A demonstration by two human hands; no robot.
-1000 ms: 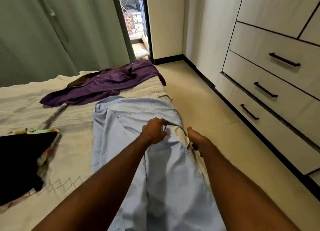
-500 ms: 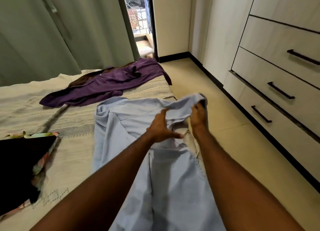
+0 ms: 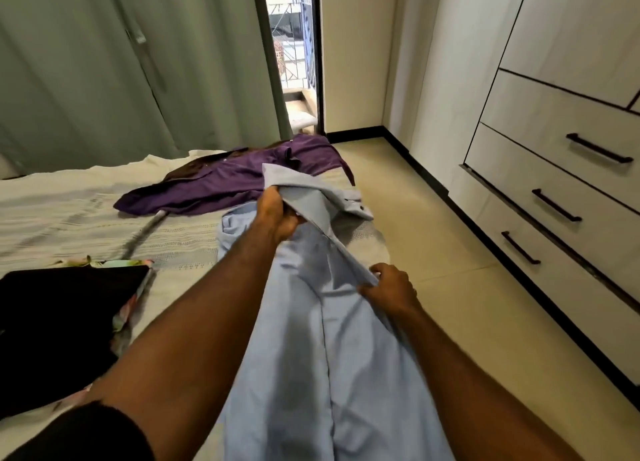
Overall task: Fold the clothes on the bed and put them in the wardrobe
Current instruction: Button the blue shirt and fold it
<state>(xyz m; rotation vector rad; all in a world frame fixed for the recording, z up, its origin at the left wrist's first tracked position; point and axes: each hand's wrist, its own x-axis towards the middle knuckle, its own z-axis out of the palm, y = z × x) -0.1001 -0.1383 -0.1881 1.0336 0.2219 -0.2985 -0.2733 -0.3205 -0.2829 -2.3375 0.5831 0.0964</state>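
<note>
Pale green curtains point(image 3: 104, 66) fill the upper left of the frame. Beside them, at top centre, a narrow doorway point(image 3: 294, 52) with a dark frame lets in bright daylight. Cream walls point(image 3: 353, 52) meet a beige tiled floor point(image 3: 433, 253) along a black skirting point(image 3: 450, 201). Down the right side stand light wood-grain drawers point(image 3: 554, 183) with black bar handles point(image 3: 556, 205).

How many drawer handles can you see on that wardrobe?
3. All are dark bars on the wardrobe drawers at right, stacked: the top handle, the middle handle below it, the bottom handle lowest and nearest the floor. More may lie beyond the picture's edge.
</note>
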